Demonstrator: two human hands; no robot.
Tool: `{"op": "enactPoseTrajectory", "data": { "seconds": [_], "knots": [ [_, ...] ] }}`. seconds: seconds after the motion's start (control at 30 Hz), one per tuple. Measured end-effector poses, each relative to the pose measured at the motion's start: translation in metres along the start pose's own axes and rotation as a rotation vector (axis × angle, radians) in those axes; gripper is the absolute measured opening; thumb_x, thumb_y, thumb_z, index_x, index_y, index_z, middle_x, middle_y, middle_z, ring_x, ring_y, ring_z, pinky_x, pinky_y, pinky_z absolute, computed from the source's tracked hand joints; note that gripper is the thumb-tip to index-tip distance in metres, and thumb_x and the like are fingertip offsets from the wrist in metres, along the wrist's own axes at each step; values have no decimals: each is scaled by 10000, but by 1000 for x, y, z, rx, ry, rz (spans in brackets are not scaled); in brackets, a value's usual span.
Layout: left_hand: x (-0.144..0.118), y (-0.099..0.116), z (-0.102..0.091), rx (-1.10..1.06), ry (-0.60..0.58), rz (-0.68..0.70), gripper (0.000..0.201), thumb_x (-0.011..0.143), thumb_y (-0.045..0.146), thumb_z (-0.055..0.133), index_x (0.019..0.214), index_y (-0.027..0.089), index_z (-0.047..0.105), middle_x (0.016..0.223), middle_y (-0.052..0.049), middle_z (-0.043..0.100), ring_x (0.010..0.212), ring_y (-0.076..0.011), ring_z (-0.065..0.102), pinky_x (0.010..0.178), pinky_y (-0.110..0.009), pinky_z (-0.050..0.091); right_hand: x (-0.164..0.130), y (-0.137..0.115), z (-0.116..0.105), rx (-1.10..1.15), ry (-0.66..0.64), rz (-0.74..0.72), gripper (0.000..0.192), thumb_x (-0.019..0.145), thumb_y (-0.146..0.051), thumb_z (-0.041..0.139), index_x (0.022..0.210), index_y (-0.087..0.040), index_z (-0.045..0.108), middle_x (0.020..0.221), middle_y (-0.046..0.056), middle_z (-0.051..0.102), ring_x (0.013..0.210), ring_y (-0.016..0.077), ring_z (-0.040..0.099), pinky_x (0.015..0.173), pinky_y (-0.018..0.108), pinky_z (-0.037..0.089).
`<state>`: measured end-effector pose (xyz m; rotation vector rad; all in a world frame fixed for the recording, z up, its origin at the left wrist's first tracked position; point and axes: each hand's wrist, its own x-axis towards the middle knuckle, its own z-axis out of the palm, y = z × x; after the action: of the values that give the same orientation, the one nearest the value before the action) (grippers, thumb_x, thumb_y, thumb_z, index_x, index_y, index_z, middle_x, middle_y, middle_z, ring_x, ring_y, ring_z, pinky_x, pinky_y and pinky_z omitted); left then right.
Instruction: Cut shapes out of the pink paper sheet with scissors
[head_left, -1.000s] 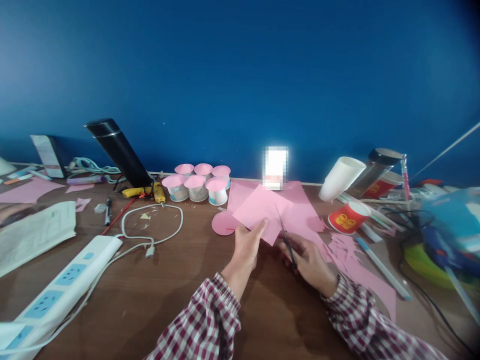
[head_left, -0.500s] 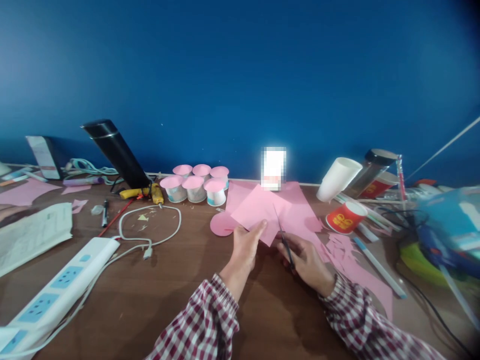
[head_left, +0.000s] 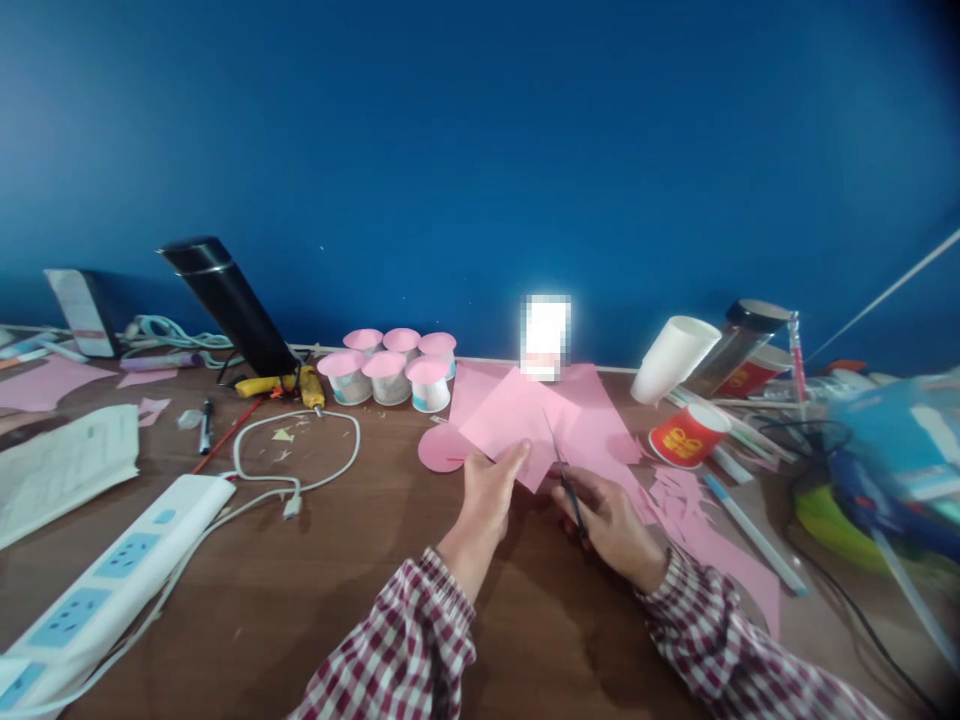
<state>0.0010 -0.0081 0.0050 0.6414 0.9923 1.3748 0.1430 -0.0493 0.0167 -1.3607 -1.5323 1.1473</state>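
Note:
A square pink sheet of paper (head_left: 510,425) is pinched at its lower left edge by my left hand (head_left: 487,495), thumb on top. My right hand (head_left: 611,520) grips black-handled scissors (head_left: 568,485), whose blades point up and away over the right part of that sheet. Whether the blades are parted is hard to make out. Larger pink paper (head_left: 592,410) lies flat beneath and behind the held sheet. Beside my left thumb a round pink paper disc (head_left: 441,449) rests on the table. Pink offcuts (head_left: 686,500) spread to the right of my right hand.
Several short cups (head_left: 388,378) topped with pink discs stand by the wall. On the left are a power strip (head_left: 112,585), a white cable (head_left: 292,485) and a black bottle (head_left: 229,305). Rightward are a red paper cup (head_left: 690,435), white cups (head_left: 675,355) and a blue-tipped white stick (head_left: 754,533).
The whole view has shifted very slightly to the left. Both hands, the pink sheet and the scissors keep nearly the same positions relative to each other.

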Motion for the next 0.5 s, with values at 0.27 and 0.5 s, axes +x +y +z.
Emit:
{"op": "enactPoseTrajectory", "data": {
  "seconds": [0.27,0.5],
  "knots": [
    [-1,0,1,-16,-13,14,387,617,370,782,845,69,700,761,-120,713,647,-211,657,592,-310,515,-1,0,0,7,-2,11,444,844,-453,568,1140,-126,620,632,15,585,478,105,493,331,160,372],
    [1,0,0,-20,-3,15,404,612,363,786,877,70,703,752,-110,716,676,-213,664,612,-300,518,0,0,0,24,4,28,466,833,-462,575,1139,-113,614,622,5,561,473,101,480,324,161,358]
  ]
}}
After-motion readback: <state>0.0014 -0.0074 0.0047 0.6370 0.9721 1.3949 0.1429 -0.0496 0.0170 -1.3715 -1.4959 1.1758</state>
